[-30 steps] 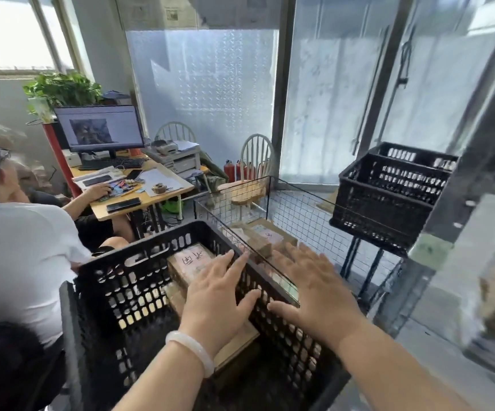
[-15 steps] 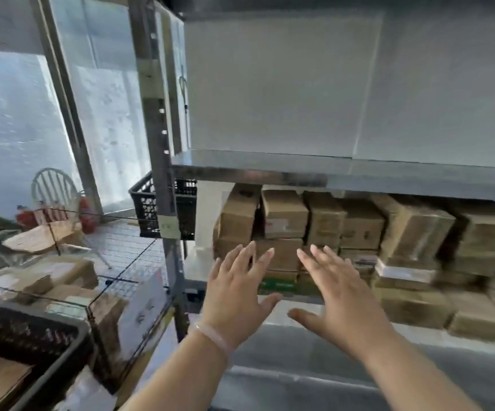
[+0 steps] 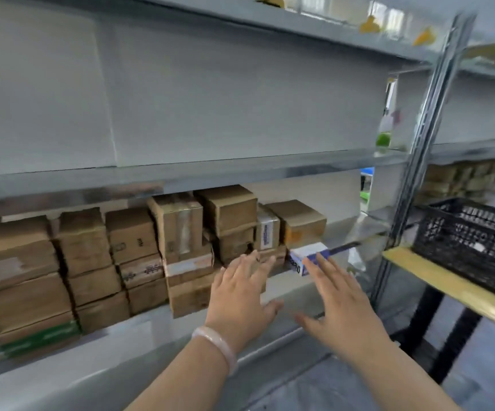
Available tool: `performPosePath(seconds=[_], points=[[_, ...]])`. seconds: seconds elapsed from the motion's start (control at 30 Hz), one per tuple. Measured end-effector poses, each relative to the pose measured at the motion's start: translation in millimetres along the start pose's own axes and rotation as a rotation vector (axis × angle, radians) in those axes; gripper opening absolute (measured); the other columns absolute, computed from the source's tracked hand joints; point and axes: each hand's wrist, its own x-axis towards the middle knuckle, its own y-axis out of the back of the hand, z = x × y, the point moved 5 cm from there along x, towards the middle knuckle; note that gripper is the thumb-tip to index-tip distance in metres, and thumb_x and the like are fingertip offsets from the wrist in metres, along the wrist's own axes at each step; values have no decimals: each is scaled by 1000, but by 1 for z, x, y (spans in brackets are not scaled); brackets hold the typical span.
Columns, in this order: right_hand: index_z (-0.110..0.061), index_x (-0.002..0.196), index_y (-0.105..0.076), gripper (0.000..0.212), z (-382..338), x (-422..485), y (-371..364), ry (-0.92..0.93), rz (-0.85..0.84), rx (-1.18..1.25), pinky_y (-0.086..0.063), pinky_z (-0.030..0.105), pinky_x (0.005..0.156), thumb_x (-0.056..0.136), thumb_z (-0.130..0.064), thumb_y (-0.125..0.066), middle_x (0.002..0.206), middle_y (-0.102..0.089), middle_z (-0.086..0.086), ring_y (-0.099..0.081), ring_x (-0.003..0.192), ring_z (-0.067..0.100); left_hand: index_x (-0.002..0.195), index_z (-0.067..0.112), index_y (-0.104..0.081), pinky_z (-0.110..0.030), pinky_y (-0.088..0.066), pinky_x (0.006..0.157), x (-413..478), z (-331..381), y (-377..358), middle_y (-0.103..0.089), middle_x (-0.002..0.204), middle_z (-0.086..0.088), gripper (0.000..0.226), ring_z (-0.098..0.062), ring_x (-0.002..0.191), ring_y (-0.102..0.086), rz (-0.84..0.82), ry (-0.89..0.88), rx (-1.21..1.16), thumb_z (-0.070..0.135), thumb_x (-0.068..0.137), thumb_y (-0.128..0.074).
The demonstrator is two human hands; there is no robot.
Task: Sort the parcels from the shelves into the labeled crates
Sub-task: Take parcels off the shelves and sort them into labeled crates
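Observation:
Several brown cardboard parcels (image 3: 178,226) are stacked in rows on a grey metal shelf (image 3: 293,286). A small white and blue box (image 3: 307,255) lies at the right end of the row. My left hand (image 3: 240,298), with a pale bangle at the wrist, is stretched out flat in front of the lower parcels, fingers straight and empty. My right hand (image 3: 338,301) is also flat and empty, its fingertips just below the white and blue box. Neither hand holds anything.
A black plastic crate (image 3: 471,241) stands at the right on a yellow-edged stand (image 3: 436,277). A steel upright (image 3: 418,143) separates the shelf bays. The shelf above (image 3: 181,173) holds nothing in the middle; more parcels (image 3: 462,176) sit in the right bay.
The view swung right from the crate of parcels to the shelf. Both empty hands moved along with it and now reach toward the right end of the parcel row.

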Motion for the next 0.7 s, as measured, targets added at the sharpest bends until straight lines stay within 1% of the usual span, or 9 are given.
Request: performPosePath(seconds=[0.03, 0.1, 0.2, 0.27, 0.37, 0.43, 0.5, 0.63, 0.7], points=[[-45, 141, 27, 94, 14, 0, -1, -28, -5, 1, -1, 37, 122, 83, -78, -38, 163, 12, -10, 14, 149, 10, 153, 45, -6, -40, -6, 121, 11, 10, -8, -7, 164, 9, 76, -15, 151, -4, -11, -17, -10, 63, 91, -47], [-41, 148, 20, 94, 40, 2, -6, -86, -17, 1, 2, 35, 122, 85, -74, -40, 163, 11, -9, 14, 149, 10, 154, 44, -8, -40, -9, 122, 34, 25, -25, -9, 164, 9, 76, -14, 150, -6, -31, -45, -36, 62, 91, -48], [-38, 152, 11, 90, 75, 14, -16, -163, -35, 43, 10, 28, 117, 87, -71, -42, 162, 13, -11, 15, 147, 7, 154, 42, -10, -42, -14, 121, 69, 37, -57, -11, 163, 9, 75, -13, 150, -6, -58, -82, -68, 63, 91, -46], [-38, 153, 8, 87, 96, 31, -22, -198, -35, 50, 7, 27, 117, 89, -69, -42, 162, 11, -13, 13, 147, 6, 154, 43, -11, -41, -14, 122, 97, 41, -77, -11, 163, 9, 75, -14, 150, -7, -62, -93, -86, 64, 91, -44], [-40, 153, 5, 85, 125, 70, -28, -251, -31, 77, -2, 33, 122, 89, -67, -44, 162, 7, -15, 10, 148, 6, 153, 44, -12, -39, -13, 122, 146, 39, -103, -12, 163, 9, 73, -14, 150, -9, -59, -84, -134, 64, 91, -44], [-41, 153, 0, 81, 141, 104, -34, -257, -32, 82, -5, 34, 122, 90, -65, -45, 163, 4, -14, 8, 148, 6, 153, 44, -14, -38, -13, 119, 180, 33, -118, -13, 163, 9, 73, -14, 149, -10, -53, -65, -159, 63, 90, -46], [-41, 153, -3, 79, 156, 137, -40, -267, -38, 85, -5, 33, 122, 90, -65, -45, 163, 1, -13, 7, 149, 7, 153, 44, -15, -36, -13, 119, 212, 27, -133, -14, 162, 8, 73, -15, 149, -11, -58, -61, -162, 62, 90, -48], [-41, 153, -5, 78, 187, 191, -59, -285, -54, 101, -1, 30, 119, 91, -64, -46, 163, -1, -13, 5, 149, 7, 153, 42, -11, -40, -13, 119, 275, 21, -159, -11, 164, 4, 74, -20, 150, -9, -103, -86, -101, 61, 91, -47], [-40, 154, -6, 78, 204, 208, -70, -291, -73, 105, -2, 31, 120, 91, -64, -46, 163, -2, -12, 4, 149, 8, 154, 42, -11, -40, -12, 120, 304, 20, -171, -10, 164, 4, 73, -20, 150, -9, -113, -66, -115, 59, 92, -47]])
